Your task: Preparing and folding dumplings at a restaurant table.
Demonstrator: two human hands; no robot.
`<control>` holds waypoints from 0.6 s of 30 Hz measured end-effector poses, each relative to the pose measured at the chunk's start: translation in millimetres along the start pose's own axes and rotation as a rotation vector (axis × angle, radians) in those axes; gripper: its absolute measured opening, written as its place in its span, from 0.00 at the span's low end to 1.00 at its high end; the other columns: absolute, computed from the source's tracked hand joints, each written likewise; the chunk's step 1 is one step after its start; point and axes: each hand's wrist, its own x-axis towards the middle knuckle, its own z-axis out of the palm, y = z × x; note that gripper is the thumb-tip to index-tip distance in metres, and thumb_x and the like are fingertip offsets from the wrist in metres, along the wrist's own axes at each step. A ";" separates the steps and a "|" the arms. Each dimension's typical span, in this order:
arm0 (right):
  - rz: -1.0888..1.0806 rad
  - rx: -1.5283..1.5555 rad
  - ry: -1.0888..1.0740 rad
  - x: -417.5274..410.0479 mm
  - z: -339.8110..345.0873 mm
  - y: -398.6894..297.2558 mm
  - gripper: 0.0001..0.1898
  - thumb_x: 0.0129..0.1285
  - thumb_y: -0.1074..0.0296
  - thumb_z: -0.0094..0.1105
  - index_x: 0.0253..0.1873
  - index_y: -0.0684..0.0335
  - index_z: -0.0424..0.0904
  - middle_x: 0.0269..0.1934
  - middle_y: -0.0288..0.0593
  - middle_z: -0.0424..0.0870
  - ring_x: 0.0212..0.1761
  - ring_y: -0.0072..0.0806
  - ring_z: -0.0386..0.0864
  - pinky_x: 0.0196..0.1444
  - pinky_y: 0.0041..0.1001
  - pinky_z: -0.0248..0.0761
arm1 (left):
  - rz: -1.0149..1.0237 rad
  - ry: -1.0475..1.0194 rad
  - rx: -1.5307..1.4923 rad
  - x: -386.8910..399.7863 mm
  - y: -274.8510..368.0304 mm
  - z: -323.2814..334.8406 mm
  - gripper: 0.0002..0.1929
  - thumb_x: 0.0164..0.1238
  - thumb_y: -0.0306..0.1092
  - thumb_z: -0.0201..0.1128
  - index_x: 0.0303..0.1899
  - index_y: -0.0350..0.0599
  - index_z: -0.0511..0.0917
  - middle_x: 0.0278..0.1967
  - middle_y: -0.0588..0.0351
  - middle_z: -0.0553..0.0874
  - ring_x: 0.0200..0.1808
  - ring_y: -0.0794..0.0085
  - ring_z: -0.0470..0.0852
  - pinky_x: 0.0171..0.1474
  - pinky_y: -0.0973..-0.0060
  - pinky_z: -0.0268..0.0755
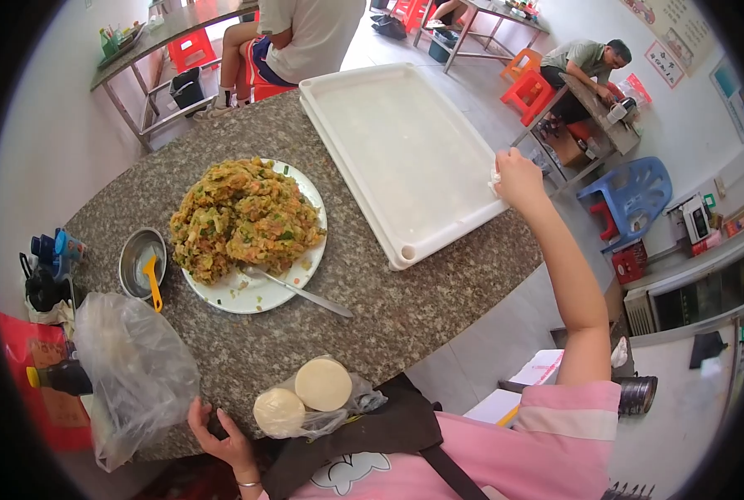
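My right hand [517, 178] is closed on a crumpled white tissue or cloth [494, 180] at the right edge of a white plastic tray [403, 150]. The tray's surface is bare apart from small specks. My left hand [223, 435] rests at the table's near edge, fingers apart, holding nothing. Beside it lies a clear plastic bag [137, 369]; its contents are hard to make out. To its right, two stacks of round dough wrappers [323, 383] sit in clear plastic. A white plate [297, 284] bears a mound of chopped filling [247, 219], with a metal spoon [309, 296] stuck in it.
A metal bowl [135, 265] with an orange-handled tool [153, 284] stands left of the plate. Bottles and containers [56, 250] crowd the left edge of the speckled stone table [359, 312]. Two seated people [312, 44] are beyond it, among red stools [528, 95] and a blue chair [634, 194].
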 end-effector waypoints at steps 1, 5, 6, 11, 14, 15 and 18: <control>-0.006 -0.022 0.004 3.5 1.6 -2.0 0.09 0.55 0.70 0.61 0.40 0.65 0.77 0.42 0.51 0.78 0.41 0.45 0.83 0.41 0.39 0.78 | -0.007 -0.006 -0.011 -1.0 -1.8 0.2 0.18 0.66 0.24 0.56 0.58 0.35 0.71 0.53 0.49 0.77 0.47 0.65 0.76 0.54 0.70 0.68; -0.077 -0.076 0.052 12.6 9.1 -7.4 0.05 0.58 0.74 0.54 0.38 0.66 0.77 0.42 0.51 0.78 0.39 0.45 0.84 0.40 0.38 0.79 | -0.038 -0.009 -0.017 -1.5 1.9 0.5 0.18 0.67 0.25 0.55 0.58 0.36 0.71 0.54 0.50 0.77 0.48 0.65 0.75 0.55 0.69 0.67; -0.081 -0.077 0.056 16.2 11.6 -8.0 0.05 0.58 0.74 0.54 0.38 0.66 0.77 0.42 0.51 0.78 0.39 0.45 0.84 0.40 0.38 0.79 | -0.041 -0.005 -0.018 -1.4 1.9 0.1 0.18 0.67 0.25 0.55 0.58 0.36 0.71 0.54 0.50 0.77 0.48 0.65 0.75 0.55 0.69 0.67; -0.164 -0.038 0.156 41.9 16.9 -20.8 0.05 0.56 0.76 0.54 0.38 0.65 0.78 0.39 0.50 0.78 0.38 0.43 0.84 0.38 0.37 0.79 | -0.032 -0.012 0.024 -2.8 -2.5 -1.9 0.18 0.67 0.25 0.55 0.58 0.35 0.71 0.54 0.49 0.77 0.48 0.64 0.76 0.55 0.69 0.67; -0.142 -0.039 0.196 76.2 29.1 -30.6 0.05 0.56 0.76 0.55 0.37 0.64 0.79 0.39 0.49 0.78 0.39 0.42 0.83 0.38 0.36 0.79 | -0.051 -0.003 0.024 -1.9 1.3 -0.9 0.19 0.66 0.25 0.55 0.58 0.35 0.71 0.54 0.49 0.77 0.48 0.64 0.76 0.55 0.69 0.67; -0.150 -0.037 0.207 88.5 31.7 -34.7 0.05 0.56 0.76 0.55 0.37 0.64 0.79 0.39 0.49 0.78 0.39 0.42 0.83 0.38 0.36 0.79 | -0.054 0.010 0.024 -1.4 2.0 -0.8 0.19 0.66 0.25 0.55 0.58 0.35 0.71 0.54 0.49 0.77 0.48 0.64 0.76 0.55 0.69 0.67; -0.179 -0.044 0.263 124.3 34.6 -50.8 0.04 0.56 0.76 0.55 0.35 0.64 0.79 0.39 0.49 0.78 0.40 0.41 0.83 0.38 0.36 0.79 | -0.033 0.011 0.057 -1.1 1.8 -0.5 0.19 0.64 0.24 0.55 0.57 0.35 0.72 0.52 0.49 0.78 0.46 0.64 0.76 0.54 0.70 0.68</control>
